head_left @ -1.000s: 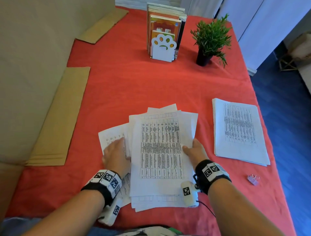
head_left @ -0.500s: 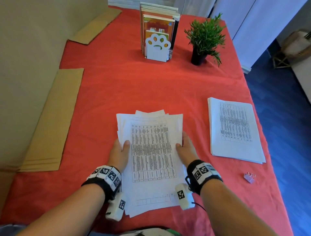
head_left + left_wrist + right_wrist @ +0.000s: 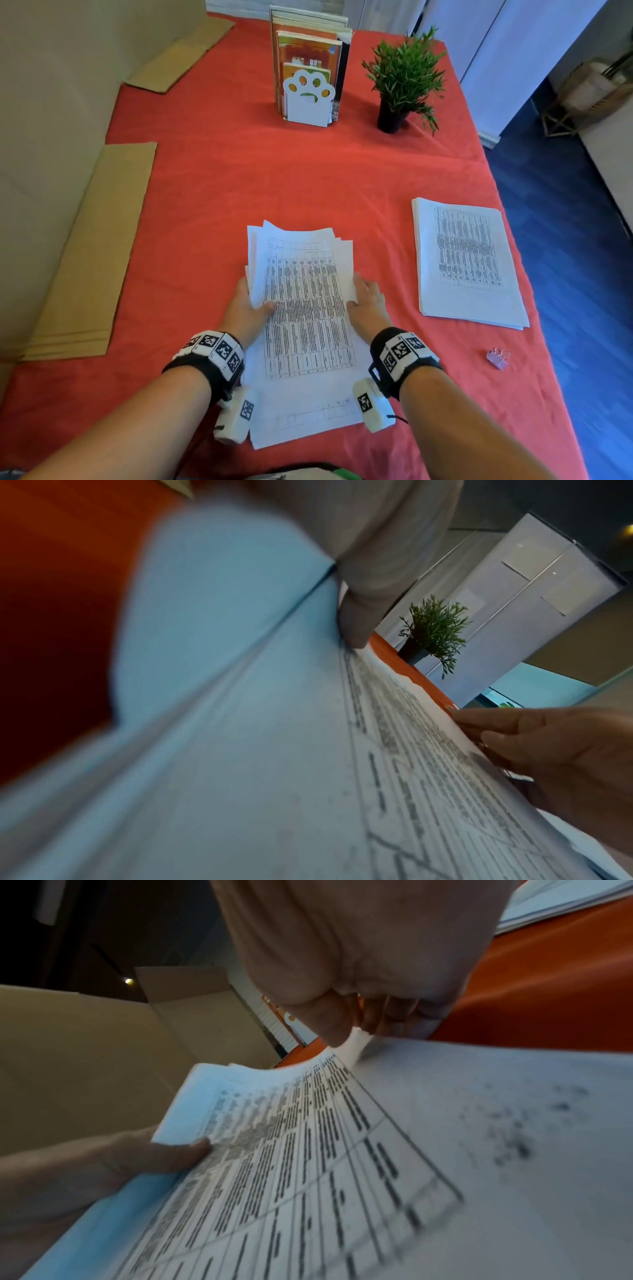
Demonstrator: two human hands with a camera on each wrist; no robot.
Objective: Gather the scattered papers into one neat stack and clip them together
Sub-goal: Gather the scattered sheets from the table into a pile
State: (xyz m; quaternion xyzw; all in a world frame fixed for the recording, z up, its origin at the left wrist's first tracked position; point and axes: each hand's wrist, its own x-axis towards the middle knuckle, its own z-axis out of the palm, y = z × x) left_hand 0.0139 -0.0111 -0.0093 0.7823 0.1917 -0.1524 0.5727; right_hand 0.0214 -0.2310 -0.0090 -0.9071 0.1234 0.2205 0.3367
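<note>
Bare worktop (image 3: 274, 178) beyond; both hands, left (image 3: 247, 308) and right (image 3: 368, 303), clamp the papers (image 3: 305, 308), edges ragged, printed tables up.

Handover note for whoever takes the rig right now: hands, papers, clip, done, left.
Left hand grips the left edge of the loose papers, thumb on top. Right hand grips the right edge.
The papers are gathered mid-table, edges uneven. A second stack lies apart to the right; the binder clip sits near it, untouched.
Done: sheets gathered.
Left: square the edges, then clip. Whether the second stack joins is unclear.
</note>
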